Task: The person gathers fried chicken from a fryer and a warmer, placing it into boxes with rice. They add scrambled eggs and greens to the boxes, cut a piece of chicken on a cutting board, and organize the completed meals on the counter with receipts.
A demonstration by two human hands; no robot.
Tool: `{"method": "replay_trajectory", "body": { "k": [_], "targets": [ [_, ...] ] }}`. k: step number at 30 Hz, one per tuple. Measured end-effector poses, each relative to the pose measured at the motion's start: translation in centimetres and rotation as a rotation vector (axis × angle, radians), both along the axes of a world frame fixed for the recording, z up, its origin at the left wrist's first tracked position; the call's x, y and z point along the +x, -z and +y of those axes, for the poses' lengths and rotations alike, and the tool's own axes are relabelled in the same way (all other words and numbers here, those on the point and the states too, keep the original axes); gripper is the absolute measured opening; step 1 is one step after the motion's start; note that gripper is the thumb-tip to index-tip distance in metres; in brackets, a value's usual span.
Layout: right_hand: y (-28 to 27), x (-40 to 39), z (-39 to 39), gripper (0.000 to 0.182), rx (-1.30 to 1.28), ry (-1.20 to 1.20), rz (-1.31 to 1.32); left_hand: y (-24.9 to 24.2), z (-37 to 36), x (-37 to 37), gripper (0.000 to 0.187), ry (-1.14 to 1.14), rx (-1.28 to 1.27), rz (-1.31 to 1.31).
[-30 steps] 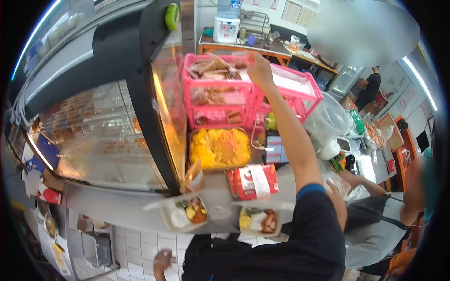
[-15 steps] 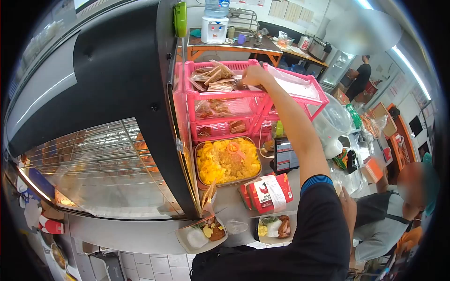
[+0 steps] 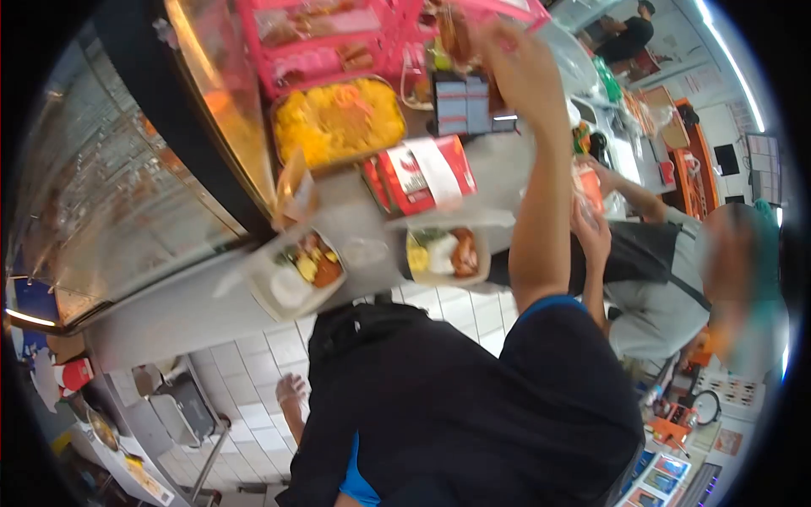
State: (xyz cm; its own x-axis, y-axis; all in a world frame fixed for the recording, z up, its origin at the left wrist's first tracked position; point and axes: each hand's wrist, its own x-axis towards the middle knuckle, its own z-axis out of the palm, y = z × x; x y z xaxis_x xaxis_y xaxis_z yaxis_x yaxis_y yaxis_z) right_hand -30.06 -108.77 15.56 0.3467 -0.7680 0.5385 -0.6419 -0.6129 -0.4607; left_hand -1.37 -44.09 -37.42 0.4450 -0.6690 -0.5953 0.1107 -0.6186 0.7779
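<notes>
My right hand (image 3: pixel 517 72) is raised over the counter near the tablet, closed on a small clear packet with brown contents (image 3: pixel 454 35), blurred by motion. My left hand (image 3: pixel 290 389) hangs low beside my body above the tiled floor, its fingers apart and holding nothing. On the counter edge sit two open meal boxes: the left box (image 3: pixel 272 306) and the right box (image 3: pixel 481 253), each with rice, greens, something yellow and brown meat. A red printed carton (image 3: pixel 419 175) with a white paper band lies behind them. The tray of yellow food (image 3: pixel 342 118) stands further back.
Pink stacked baskets (image 3: pixel 325 42) with packets rise at the back. A glass-fronted cabinet (image 3: pixel 127 220) is on the left, a tablet (image 3: pixel 462 106) behind the carton. On the right, a co-worker (image 3: pixel 650 287) handles an orange-and-white packet (image 3: pixel 587 188).
My right hand has come out of the upper pink basket with a packet and moved right and toward me. The view has shifted downward, bringing my left hand into sight.
</notes>
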Motion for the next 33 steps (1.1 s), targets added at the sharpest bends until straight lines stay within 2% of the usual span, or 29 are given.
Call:
{"method": "replay_trajectory", "body": {
  "k": [1,2,4,6,7,8,9,10,11,12,13,14,15,16,17,18,19,20,21,22,23,24,25,26,28,29,31,32,33],
  "targets": [
    [1.5,-3.3,4.4,0.026,0.141,-0.050,0.047,2.0,0.4,-0.2,0.040,-0.179,0.060,0.275],
    [1.5,-5.3,9.9,0.026,0.478,-0.022,0.047,0.8,-0.4,-1.1,0.040,-0.183,0.075,0.280],
    [6.1,-10.6,15.3,0.018,0.789,-0.080,0.023,-3.6,-3.5,-1.2,0.034,0.868,0.342,-0.684],
    [11.3,-13.5,17.9,0.018,0.974,0.044,0.080,1.9,-0.3,-1.7,0.034,0.120,-0.097,-0.042],
    [14.7,-14.4,18.3,0.018,0.985,0.021,0.077,-5.4,-3.9,-3.0,0.036,0.037,0.097,-0.060],
    [18.4,-14.6,18.9,0.020,0.644,0.192,0.209,-12.3,-8.0,-3.8,0.038,-0.151,0.255,0.085],
    [20.5,-14.0,19.4,0.023,0.291,0.342,0.323,-13.9,-9.0,-3.1,0.038,-0.098,0.253,0.032],
    [19.8,-12.2,18.8,0.023,0.288,0.284,0.307,-13.5,-8.6,-1.9,0.041,-0.064,0.103,-0.036],
    [18.0,-9.8,18.4,0.026,0.459,0.128,0.101,-16.4,-10.6,-1.6,0.031,-0.007,0.115,-0.166],
    [16.9,-7.7,19.5,0.029,0.653,-0.009,-0.100,-15.7,-10.8,0.8,0.032,0.357,0.101,-0.551],
    [17.0,-5.1,20.5,0.029,0.577,-0.131,-0.186,-18.0,-12.7,0.9,0.050,0.239,0.048,-0.432],
    [17.4,-1.9,20.8,0.029,0.484,-0.248,-0.273,-17.2,-14.3,2.3,0.065,0.119,0.005,-0.367],
    [18.0,1.3,21.2,0.030,0.376,-0.395,-0.333,-16.8,-16.1,3.2,0.069,0.179,-0.094,-0.457],
    [18.5,4.3,21.5,0.031,0.261,-0.533,-0.386,-15.4,-18.5,4.6,0.051,0.280,-0.184,-0.927],
    [20.2,7.4,21.3,0.025,0.080,-0.620,-0.195,-13.8,-21.0,5.5,0.045,0.379,-0.281,-1.391],
    [21.6,9.0,21.4,0.020,-0.103,-0.689,0.004,-16.7,-24.7,4.3,0.045,0.129,-0.218,-1.070],
    [21.5,8.3,22.3,0.020,-0.109,-0.662,0.011,-20.3,-28.1,2.8,0.045,-0.089,-0.157,-0.742],
    [20.8,7.5,23.7,0.020,0.028,-0.612,-0.148,-20.3,-29.6,3.2,0.045,-0.061,-0.187,-0.743],
    [20.2,6.7,24.9,0.021,0.159,-0.559,-0.307,-20.1,-31.1,3.3,0.042,0.074,-0.064,-1.002],
    [21.2,4.6,25.0,0.022,0.159,-0.410,-0.350,-19.7,-32.2,3.2,0.039,0.200,0.068,-1.255],
    [22.0,1.3,25.1,0.023,0.159,-0.270,-0.390,-19.4,-32.8,3.1,0.039,0.208,0.043,-1.248],
    [20.2,-1.7,26.3,0.021,0.473,0.039,-0.566,-19.1,-33.0,3.0,0.036,0.068,0.017,-1.166],
    [26.6,-6.0,24.8,0.021,0.284,0.218,-0.611,-18.8,-32.9,2.9,0.034,-0.074,0.000,-1.078],
    [25.2,-9.1,25.4,0.021,0.240,0.556,-0.394,-17.9,-32.5,3.2,0.034,-0.078,-0.005,-1.068],
    [28.8,-14.3,25.0,0.024,0.266,0.830,-0.284,-16.3,-30.7,4.8,0.029,0.056,-0.101,-1.357],
    [28.7,-14.9,25.0,0.024,0.267,0.843,-0.284,-16.9,-30.0,5.1,0.029,0.069,-0.106,-1.355],
    [28.4,-15.8,24.7,0.031,0.891,0.670,-0.567,-18.8,-28.6,5.6,0.029,0.098,-0.105,-1.333],
    [29.5,-16.3,24.4,0.031,0.889,0.682,-0.576,-19.5,-27.5,6.3,0.028,0.105,-0.151,-1.312],
    [31.4,-16.7,24.0,0.035,0.846,0.637,-0.464,-20.2,-26.5,6.8,0.026,0.112,-0.197,-1.292]
  ]
}}
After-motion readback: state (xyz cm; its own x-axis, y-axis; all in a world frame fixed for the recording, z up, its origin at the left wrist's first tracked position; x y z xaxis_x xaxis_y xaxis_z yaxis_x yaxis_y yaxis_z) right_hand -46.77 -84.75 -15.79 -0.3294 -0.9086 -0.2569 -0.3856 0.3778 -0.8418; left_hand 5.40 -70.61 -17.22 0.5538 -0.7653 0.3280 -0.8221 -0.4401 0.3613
